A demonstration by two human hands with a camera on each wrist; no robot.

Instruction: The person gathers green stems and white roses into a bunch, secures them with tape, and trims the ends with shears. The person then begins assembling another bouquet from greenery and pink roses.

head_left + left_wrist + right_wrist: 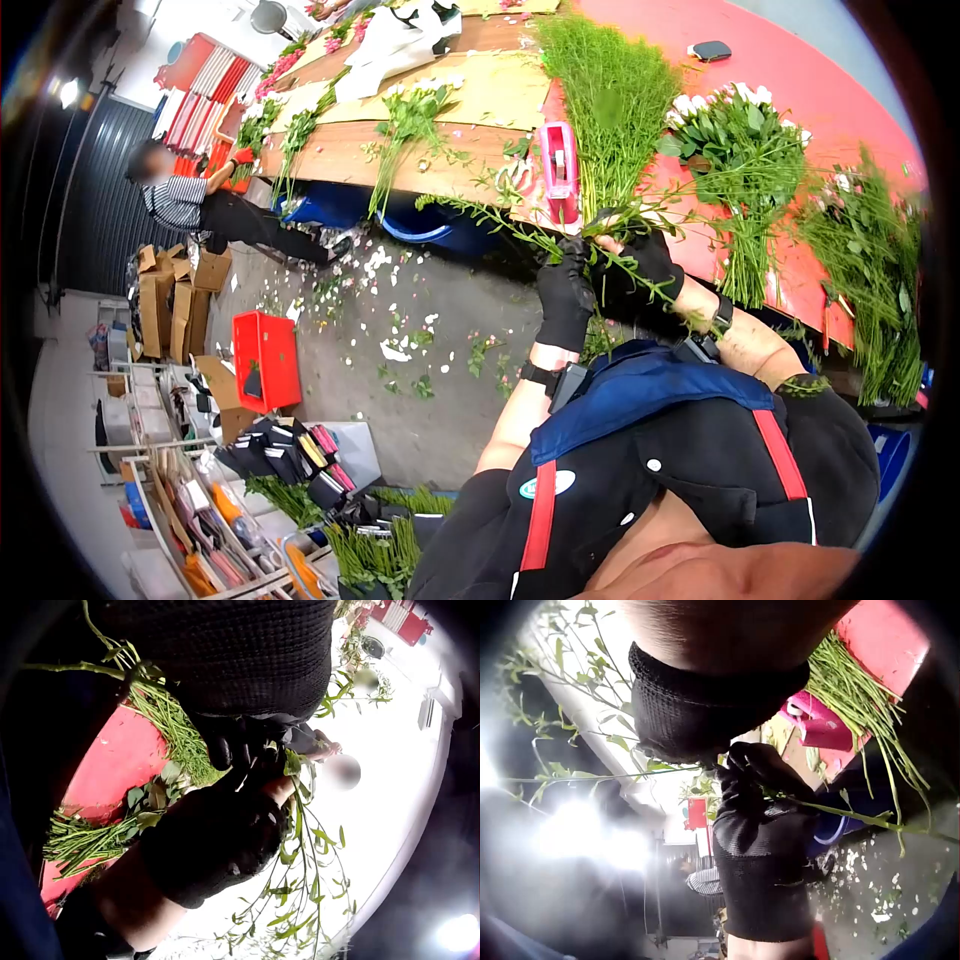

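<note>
A person in black knit gloves works a long, thin green leafy stem (pixel 520 228) at the edge of a red-topped workbench (pixel 800 75). The left hand (pixel 563 295) curls its fingers around the stem, which runs leftward past the bench edge over the petal-strewn floor, while the right hand (pixel 640 262) closes on the same stem just beside it, near a loose fan of green stalks (pixel 610 90). The stem looks light and whippy, with soft small leaves that would strip or bruise easily; a hold on the firmer bare stalk seems safer than on the foliage. A pink tape dispenser (pixel 558 165) lies on the bench nearby, and a bunch of white-budded flowers (pixel 740 130) rests further right.
</note>
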